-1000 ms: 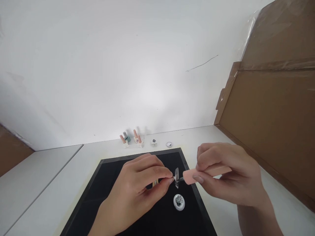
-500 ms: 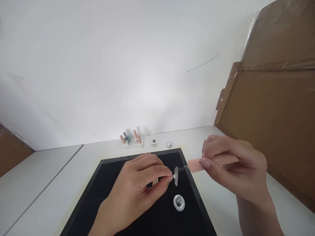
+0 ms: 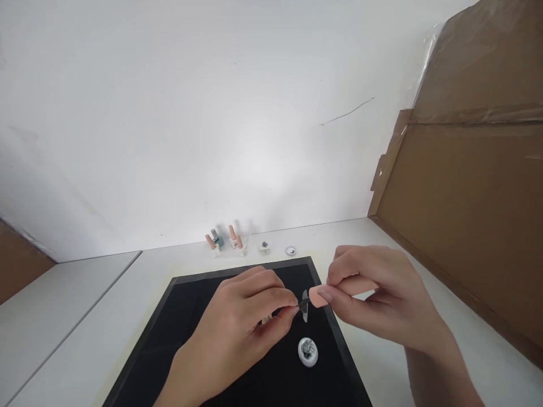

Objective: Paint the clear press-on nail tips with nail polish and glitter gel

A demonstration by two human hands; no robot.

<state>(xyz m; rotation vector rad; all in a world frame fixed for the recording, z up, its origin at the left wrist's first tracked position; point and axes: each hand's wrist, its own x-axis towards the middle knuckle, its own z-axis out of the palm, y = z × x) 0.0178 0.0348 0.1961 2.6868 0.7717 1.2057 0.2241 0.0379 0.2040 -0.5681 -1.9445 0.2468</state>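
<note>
1. White wall [image 3: 190,113] fills the upper field; brown cardboard panel [image 3: 466,198] leans at the right, standing on the table.
2. White table [image 3: 76,316] carries a black mat [image 3: 203,339], square-edged, lying flat in front of the person.
3. Left hand [image 3: 237,333] over the mat, fingers closed in a pinch on a thin stick [image 3: 267,318]; a clear nail tip [image 3: 304,305] sits on the stick's end, held upright above the mat.
4. Right hand [image 3: 373,294] to the right of the mat edge, thumb and fingers clamped on a pink brush handle [image 3: 339,291]. The handle's near end is just beside the nail tip; brush bristles meet the tip's face, though contact is too small to confirm.
5. Small round white jar [image 3: 307,351], open, dark glittery content, rests on the mat directly below the nail tip, apart from both hands.
6. Polish bottles [image 3: 224,242] stand along the wall behind the mat; two tiny pots [image 3: 278,247] just right of them.
</note>
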